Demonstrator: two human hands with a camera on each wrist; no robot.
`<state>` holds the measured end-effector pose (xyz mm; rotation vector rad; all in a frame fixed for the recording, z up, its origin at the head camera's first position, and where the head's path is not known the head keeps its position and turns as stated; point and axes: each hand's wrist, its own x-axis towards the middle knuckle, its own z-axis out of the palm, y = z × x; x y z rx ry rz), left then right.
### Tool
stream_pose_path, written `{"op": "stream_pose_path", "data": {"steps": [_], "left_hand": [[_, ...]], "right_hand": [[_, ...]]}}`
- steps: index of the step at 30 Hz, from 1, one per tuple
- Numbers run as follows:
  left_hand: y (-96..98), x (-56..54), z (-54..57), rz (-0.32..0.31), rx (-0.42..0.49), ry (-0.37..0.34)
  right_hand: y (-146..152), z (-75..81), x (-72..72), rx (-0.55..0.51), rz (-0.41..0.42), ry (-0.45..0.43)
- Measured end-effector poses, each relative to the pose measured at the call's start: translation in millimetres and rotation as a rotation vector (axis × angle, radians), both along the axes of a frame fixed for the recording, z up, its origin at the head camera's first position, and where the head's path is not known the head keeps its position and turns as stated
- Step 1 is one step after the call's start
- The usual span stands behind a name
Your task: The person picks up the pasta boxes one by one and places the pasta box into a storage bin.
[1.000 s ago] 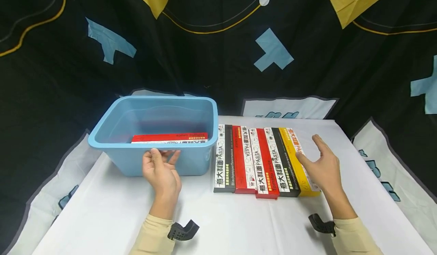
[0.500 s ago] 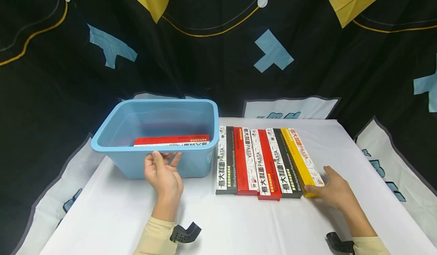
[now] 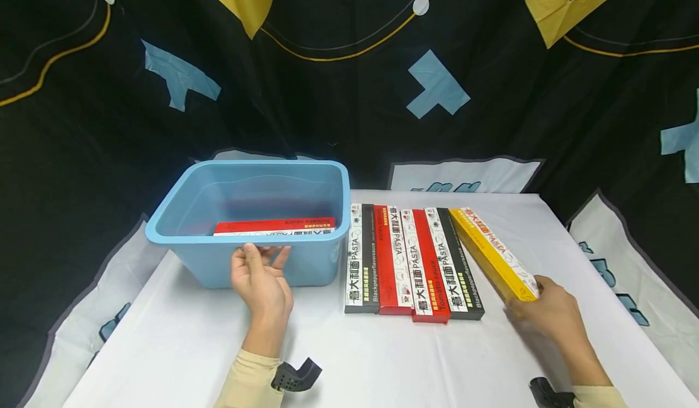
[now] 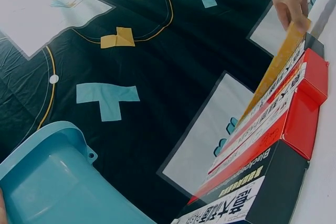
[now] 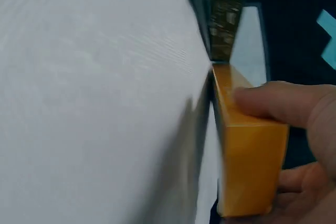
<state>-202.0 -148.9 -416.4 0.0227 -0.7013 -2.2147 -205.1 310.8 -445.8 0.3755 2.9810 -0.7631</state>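
While my left hand (image 3: pixel 263 283) holds the front rim of the blue tub (image 3: pixel 202 268) in the head view, its fingers are bent at the underside of that rim; a red-and-white box (image 3: pixel 278 224) lies inside the tub. My right hand (image 3: pixel 551 314) pinches the near end of the yellow box (image 3: pixel 494 253), thumb on one side and fingers on the other. The yellow box slants away from the row; its near end is apart from the adjacent black-and-white box (image 3: pixel 455 262), and its far end lies just beside it. Four boxes lie side by side on the white tabletop (image 3: pixel 398 365): black, red, red, black. In the left wrist view, only a sliver of my left hand shows at the edge, so I cannot tell its finger state there; the yellow box projects past the row under my right hand. In the right wrist view, my thumb (image 5: pixel 283 100) presses one face of the yellow box, the other fingers close on the opposite side, and a shadow falls on the tabletop beside it.
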Motion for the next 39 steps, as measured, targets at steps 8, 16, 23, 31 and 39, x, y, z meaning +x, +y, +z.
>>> {"op": "stream_pose_path", "data": {"steps": [8,16,23,31,39], "left_hand": [[-0.6,1.8,0.1,-0.004,0.010,0.006],[-0.7,6.5,-2.0,-0.016,0.022,-0.007],[0.7,5.2,-1.3,-0.018,0.011,-0.001],[3.2,3.3,0.5,-0.015,-0.004,-0.002],[1.8,3.4,1.6,-0.010,-0.008,0.016]], "right_hand": [[10.5,24.0,7.4,-0.226,-0.236,0.226],[17.0,44.2,6.9,-0.718,-0.528,0.353],[21.9,65.3,5.7,-0.866,-0.546,0.430],[9.9,98.6,-4.2,-1.034,-0.472,0.633],[-24.6,129.6,-22.5,-1.235,-0.293,0.669]]}}
